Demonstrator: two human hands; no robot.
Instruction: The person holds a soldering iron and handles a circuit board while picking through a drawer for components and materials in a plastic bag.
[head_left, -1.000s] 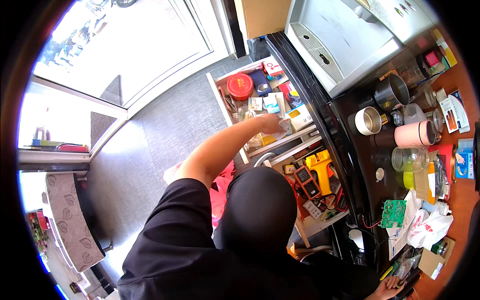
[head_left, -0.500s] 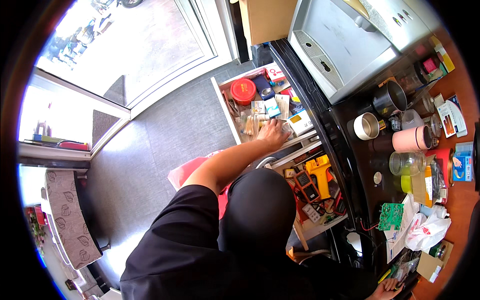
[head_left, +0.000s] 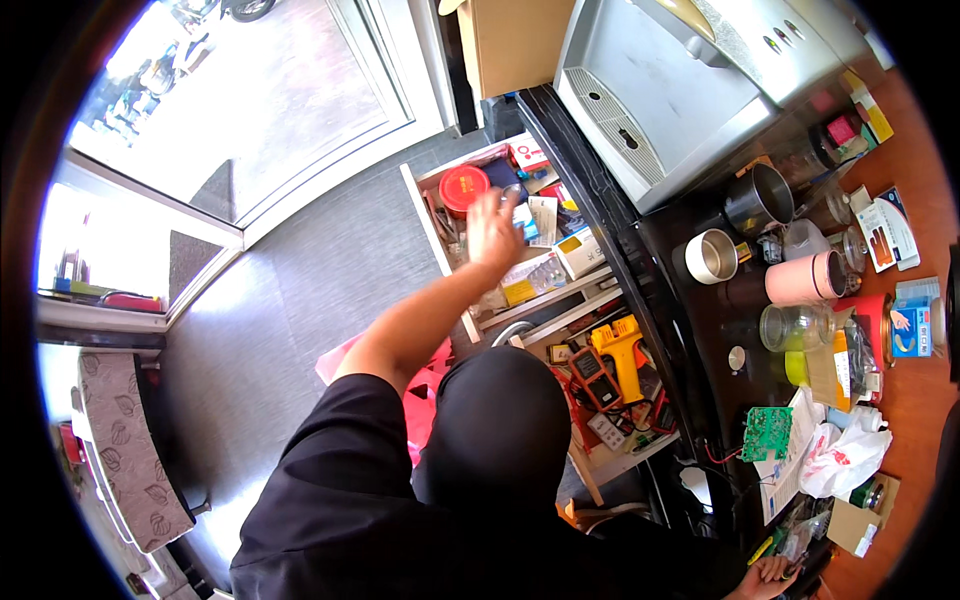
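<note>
Grey floor runs beside a dark counter [head_left: 690,330] crowded with cups, jars and a silver machine [head_left: 670,80], with two drawers pulled out below. A person leans over the upper drawer [head_left: 425,190]; one hand [head_left: 493,228], which one I cannot tell, hovers with fingers spread above small boxes, just beside a red lid [head_left: 464,186]. Another hand [head_left: 765,578] at the lower edge touches counter clutter, its grip unclear.
</note>
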